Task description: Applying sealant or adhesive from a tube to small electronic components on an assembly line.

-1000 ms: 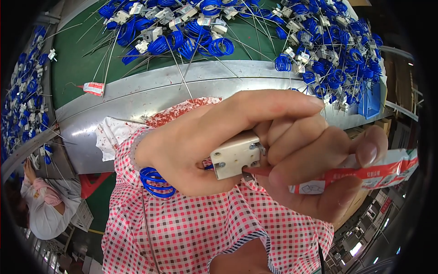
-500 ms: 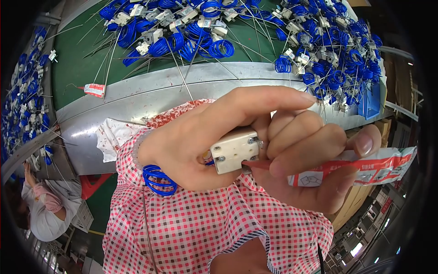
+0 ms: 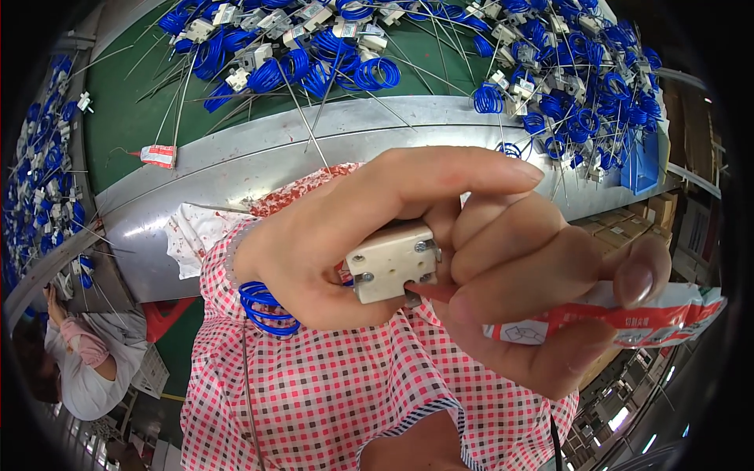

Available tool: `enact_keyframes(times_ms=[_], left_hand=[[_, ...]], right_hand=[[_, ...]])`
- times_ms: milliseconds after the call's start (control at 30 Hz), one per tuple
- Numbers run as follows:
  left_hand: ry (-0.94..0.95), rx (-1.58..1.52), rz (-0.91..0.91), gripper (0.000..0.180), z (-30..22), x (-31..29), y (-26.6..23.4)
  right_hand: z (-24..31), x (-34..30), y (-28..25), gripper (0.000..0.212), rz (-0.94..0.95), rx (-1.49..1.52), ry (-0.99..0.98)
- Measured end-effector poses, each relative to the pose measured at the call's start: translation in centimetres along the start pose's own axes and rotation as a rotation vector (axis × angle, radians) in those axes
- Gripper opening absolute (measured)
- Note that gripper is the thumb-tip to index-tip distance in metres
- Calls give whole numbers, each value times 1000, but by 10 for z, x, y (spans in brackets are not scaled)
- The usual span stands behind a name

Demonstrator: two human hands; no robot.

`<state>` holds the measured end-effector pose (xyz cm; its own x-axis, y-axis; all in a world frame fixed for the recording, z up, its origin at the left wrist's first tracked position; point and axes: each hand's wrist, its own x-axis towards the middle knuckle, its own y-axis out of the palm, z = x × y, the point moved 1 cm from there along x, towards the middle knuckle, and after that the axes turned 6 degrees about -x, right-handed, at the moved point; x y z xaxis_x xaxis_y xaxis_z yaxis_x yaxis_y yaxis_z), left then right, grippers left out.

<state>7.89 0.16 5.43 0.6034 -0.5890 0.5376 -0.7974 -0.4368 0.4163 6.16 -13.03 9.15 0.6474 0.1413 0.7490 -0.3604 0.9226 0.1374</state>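
Observation:
My left hand (image 3: 330, 212) grips a white block-shaped thermostat (image 3: 391, 267) with small metal screw terminals on its face. A blue coil (image 3: 267, 308) hangs from it below my wrist, and a thin rod runs down over the checked apron. In my right hand (image 3: 534, 267) is a squeeze tube (image 3: 660, 318), red and white, lying across the fingers. Its red pointed nozzle meets the lower edge of the thermostat, by a small notch. The fingers of both hands overlap closely, so part of each grip is hidden.
Heaps of thermostats with blue coils (image 3: 314, 67) cover the green bench top. Another red-and-white tube (image 3: 157, 155) lies at the left. A steel edge (image 3: 228, 177) runs along the bench front. A blue bin (image 3: 644, 161) stands at the right. A co-worker (image 3: 90, 369) sits at far left.
The thermostat and both hands have shifted slightly left in view. The tube's rear end has tipped lower, while its nozzle stays at the thermostat's edge.

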Motion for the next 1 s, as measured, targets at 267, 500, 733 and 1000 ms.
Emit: enact_keyframes(times_ms=[267,500,733,1000], left_hand=[[115,-128,-35,66,12,0,5],[68,-53,29,67,10,-3,-6],[-30,-4,-214,76,3,-15,0],[-234,202,-605,57,13,48,-45]], right_hand=[[-5,3,17,45,-174,-4,-99],[-4,4,0,46,85,-16,12],[-14,2,29,41,-329,68,-79],[13,-2,-55,44,-1058,-425,-328]])
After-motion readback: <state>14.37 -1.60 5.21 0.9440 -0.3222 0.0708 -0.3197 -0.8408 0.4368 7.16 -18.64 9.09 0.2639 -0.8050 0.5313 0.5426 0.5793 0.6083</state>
